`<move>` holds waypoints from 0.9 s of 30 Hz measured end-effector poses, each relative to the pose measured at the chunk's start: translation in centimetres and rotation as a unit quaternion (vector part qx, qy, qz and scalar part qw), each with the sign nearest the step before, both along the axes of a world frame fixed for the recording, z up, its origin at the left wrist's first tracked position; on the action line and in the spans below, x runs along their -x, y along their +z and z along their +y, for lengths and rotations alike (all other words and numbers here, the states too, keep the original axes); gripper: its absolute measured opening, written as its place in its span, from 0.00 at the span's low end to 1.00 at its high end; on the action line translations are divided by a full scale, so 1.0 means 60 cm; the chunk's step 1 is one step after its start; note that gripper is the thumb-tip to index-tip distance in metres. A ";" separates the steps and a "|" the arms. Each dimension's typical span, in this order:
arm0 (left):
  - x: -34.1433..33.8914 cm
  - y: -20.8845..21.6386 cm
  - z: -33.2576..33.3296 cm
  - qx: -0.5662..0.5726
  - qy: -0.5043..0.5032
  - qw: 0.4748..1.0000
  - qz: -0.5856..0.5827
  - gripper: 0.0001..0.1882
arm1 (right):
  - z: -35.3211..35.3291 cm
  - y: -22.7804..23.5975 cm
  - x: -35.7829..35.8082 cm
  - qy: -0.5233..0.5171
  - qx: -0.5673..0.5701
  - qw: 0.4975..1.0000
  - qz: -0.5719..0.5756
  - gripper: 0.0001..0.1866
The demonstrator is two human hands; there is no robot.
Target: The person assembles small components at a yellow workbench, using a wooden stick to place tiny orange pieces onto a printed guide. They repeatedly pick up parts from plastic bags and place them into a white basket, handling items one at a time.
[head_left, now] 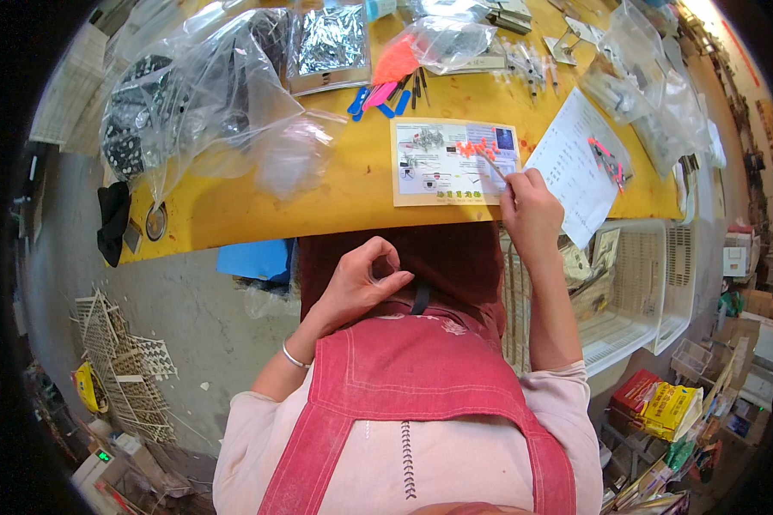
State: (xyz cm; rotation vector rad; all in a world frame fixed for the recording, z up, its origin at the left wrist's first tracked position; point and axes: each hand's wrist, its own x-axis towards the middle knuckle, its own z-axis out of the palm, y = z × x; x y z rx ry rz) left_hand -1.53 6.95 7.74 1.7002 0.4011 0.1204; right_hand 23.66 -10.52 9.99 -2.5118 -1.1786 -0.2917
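Observation:
My right hand (532, 210) is closed around a thin pointed tool (495, 168), held like a pen. Its tip reaches a small heap of orange pieces (477, 148). They lie on a printed picture sheet (438, 184) at the table's front edge. Over my lap, below that edge, my left hand (361, 276) is curled, thumb and forefinger bent toward each other. Anything small inside those fingers is too hidden to make out. A white sheet with handwriting (567, 167) lies beside my right hand, with small pink and black parts (608, 163) on it.
Clear bags of black parts (150, 112) fill the table's left. Behind the picture sheet are a bag of silvery pieces (328, 43), blue clips (358, 103), black sticks (416, 90) and an orange bag (397, 58). White plastic crates (631, 300) stand below at right.

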 end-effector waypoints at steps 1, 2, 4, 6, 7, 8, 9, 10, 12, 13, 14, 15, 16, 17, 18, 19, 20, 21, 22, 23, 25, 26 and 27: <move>-0.001 0.001 -0.003 -0.004 -0.002 1.000 0.006 0.15 | 0.003 -0.003 -0.002 0.002 0.014 1.000 -0.001 0.06; -0.002 0.002 -0.005 -0.009 -0.004 1.000 0.013 0.15 | 0.008 -0.008 -0.006 0.004 0.026 1.000 -0.002 0.06; -0.002 0.003 -0.007 -0.018 -0.006 1.000 0.018 0.15 | 0.015 -0.011 -0.010 0.008 0.035 0.999 -0.003 0.06; 0.000 0.001 -0.009 -0.023 -0.004 1.000 0.018 0.15 | 0.021 -0.011 -0.013 0.015 0.029 0.999 -0.002 0.06; 0.001 0.001 -0.009 -0.021 -0.002 1.000 0.019 0.15 | 0.023 -0.010 -0.014 0.018 0.021 1.000 -0.004 0.06; 0.002 0.000 -0.011 -0.018 0.000 1.000 0.019 0.15 | 0.024 -0.009 -0.016 0.019 0.014 1.000 -0.006 0.06; 0.002 0.001 -0.011 -0.015 0.000 1.000 0.020 0.15 | 0.024 -0.007 -0.016 0.020 0.006 1.000 -0.009 0.06; 0.001 0.002 -0.011 -0.020 -0.001 1.000 0.018 0.15 | 0.023 -0.005 -0.016 0.023 0.008 1.000 -0.005 0.07; 0.000 0.004 -0.011 -0.031 -0.003 0.999 0.015 0.15 | 0.021 0.002 -0.016 0.028 0.011 1.000 0.002 0.07; -0.001 0.003 -0.012 -0.031 -0.005 0.999 0.017 0.15 | 0.019 0.006 -0.014 0.032 0.016 0.999 0.007 0.07; -0.002 0.001 -0.013 -0.031 -0.007 0.999 0.018 0.15 | 0.017 0.011 -0.011 0.036 0.021 0.999 0.012 0.07; -0.002 0.000 -0.013 -0.030 -0.009 0.999 0.019 0.15 | 0.016 0.012 -0.009 0.040 0.026 0.999 0.017 0.07; -0.003 -0.001 -0.013 -0.031 -0.010 0.999 0.018 0.15 | 0.016 0.010 -0.008 0.039 0.028 0.999 0.020 0.06; -0.005 -0.001 -0.014 -0.031 -0.012 0.999 0.017 0.15 | 0.016 0.006 -0.008 0.038 0.030 0.999 0.022 0.05; -0.006 -0.002 -0.014 -0.032 -0.014 0.999 0.016 0.15 | 0.016 0.005 -0.008 0.036 0.032 0.999 0.025 0.04; -0.007 -0.003 -0.015 -0.032 -0.016 0.999 0.015 0.15 | 0.017 0.006 -0.007 0.042 0.034 0.998 0.024 0.05; -0.007 -0.004 -0.016 -0.033 -0.016 0.999 0.013 0.15 | 0.019 0.010 -0.005 0.049 0.035 0.998 0.023 0.07; -0.007 -0.005 -0.016 -0.034 -0.016 0.999 0.012 0.15 | 0.021 0.012 -0.005 0.056 0.037 0.998 0.022 0.08; -0.006 -0.005 -0.015 -0.037 -0.016 0.999 0.012 0.15 | 0.021 0.014 -0.004 0.057 0.040 0.997 0.017 0.08; -0.006 -0.005 -0.015 -0.039 -0.016 0.999 0.012 0.15 | 0.022 0.015 -0.004 0.058 0.043 0.997 0.012 0.08; -0.005 -0.007 -0.015 -0.047 -0.013 0.999 -0.001 0.15 | 0.023 0.017 -0.003 0.061 0.051 0.997 0.003 0.07; -0.005 -0.009 -0.015 -0.054 -0.011 0.998 -0.014 0.15 | 0.024 0.018 -0.003 0.063 0.057 0.996 -0.002 0.07; -0.005 -0.011 -0.015 -0.060 -0.008 0.998 -0.027 0.15 | 0.025 0.019 -0.002 0.065 0.062 0.996 -0.006 0.07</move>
